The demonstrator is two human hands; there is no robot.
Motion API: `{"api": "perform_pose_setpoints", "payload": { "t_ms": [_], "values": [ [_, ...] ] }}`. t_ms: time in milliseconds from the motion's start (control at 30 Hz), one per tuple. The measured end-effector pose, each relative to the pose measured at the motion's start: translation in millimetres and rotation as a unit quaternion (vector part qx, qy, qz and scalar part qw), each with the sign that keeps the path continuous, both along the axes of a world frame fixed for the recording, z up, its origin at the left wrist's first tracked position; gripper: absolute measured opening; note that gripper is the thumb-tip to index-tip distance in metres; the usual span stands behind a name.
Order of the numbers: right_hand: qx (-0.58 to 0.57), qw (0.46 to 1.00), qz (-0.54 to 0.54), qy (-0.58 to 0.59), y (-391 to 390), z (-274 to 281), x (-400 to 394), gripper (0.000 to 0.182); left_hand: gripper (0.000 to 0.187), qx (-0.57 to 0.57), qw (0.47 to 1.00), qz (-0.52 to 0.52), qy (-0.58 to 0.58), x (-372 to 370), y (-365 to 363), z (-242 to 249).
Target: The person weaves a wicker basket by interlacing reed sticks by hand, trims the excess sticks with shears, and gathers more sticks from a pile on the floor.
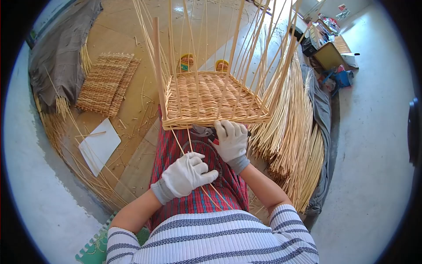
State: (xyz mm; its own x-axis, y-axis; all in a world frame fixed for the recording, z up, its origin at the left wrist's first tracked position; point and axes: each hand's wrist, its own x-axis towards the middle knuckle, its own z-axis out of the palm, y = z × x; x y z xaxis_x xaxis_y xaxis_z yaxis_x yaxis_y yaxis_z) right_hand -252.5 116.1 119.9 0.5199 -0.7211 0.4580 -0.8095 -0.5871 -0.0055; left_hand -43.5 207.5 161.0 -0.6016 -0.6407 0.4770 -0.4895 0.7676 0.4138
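Note:
A woven wicker basket base (pixel 204 94) rests at my knees, with tall upright stakes rising from its rim. My right hand (pixel 231 141), in a white glove, is at the near edge of the base. It is closed around pruning shears (pixel 203 131), whose metal blades point left just under the rim; a bit of red handle shows. My left hand (pixel 187 174), also gloved, lies over my lap, closed on two thin wicker strands (pixel 178 143). These run from under the near rim, pass beneath the hand and come out toward my waist.
Bundles of peeled wicker rods (pixel 292 145) lie along the right. Woven mats (pixel 105 83) and a white sheet (pixel 100 147) are on the floor at left, among scraps and loose rods. A grey cloth (pixel 61 53) covers more material. Boxes and a blue container (pixel 344 78) stand far right.

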Motion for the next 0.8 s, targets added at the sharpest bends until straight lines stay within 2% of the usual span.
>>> {"api": "perform_pose_setpoints", "payload": {
  "t_ms": [100,200,267,400,467,500,567,667,800],
  "values": [
    [-0.008,0.999,0.011,0.042,-9,5,7,0.074,0.029,-0.007,1.0,-0.004,-0.003,-5,-1,1],
    [0.051,0.991,0.02,0.126,-14,3,7,0.065,0.03,-0.006,1.0,0.0,0.015,1,-1,2],
    [0.078,0.989,0.009,0.121,-8,17,12,0.062,0.034,-0.02,0.999,0.01,-0.033,7,1,7],
    [0.159,0.982,-0.004,0.099,0,16,23,0.056,0.035,-0.052,0.998,0.039,-0.015,7,2,16],
    [0.206,0.974,-0.029,0.086,12,16,35,0.051,0.041,-0.062,0.997,0.047,-0.009,7,3,23],
    [0.199,0.978,-0.033,0.055,15,14,42,0.056,0.041,-0.062,0.997,0.05,-0.009,6,2,23],
    [0.172,0.98,-0.067,0.078,22,14,58,0.061,0.041,-0.04,0.998,0.036,-0.011,5,3,21],
    [0.239,0.96,-0.104,0.101,18,17,72,0.063,0.042,-0.055,0.997,0.049,-0.011,2,4,19],
    [0.22,0.967,-0.106,0.078,16,11,78,0.063,0.042,-0.057,0.997,0.05,-0.004,-1,0,19]
  ]
}}
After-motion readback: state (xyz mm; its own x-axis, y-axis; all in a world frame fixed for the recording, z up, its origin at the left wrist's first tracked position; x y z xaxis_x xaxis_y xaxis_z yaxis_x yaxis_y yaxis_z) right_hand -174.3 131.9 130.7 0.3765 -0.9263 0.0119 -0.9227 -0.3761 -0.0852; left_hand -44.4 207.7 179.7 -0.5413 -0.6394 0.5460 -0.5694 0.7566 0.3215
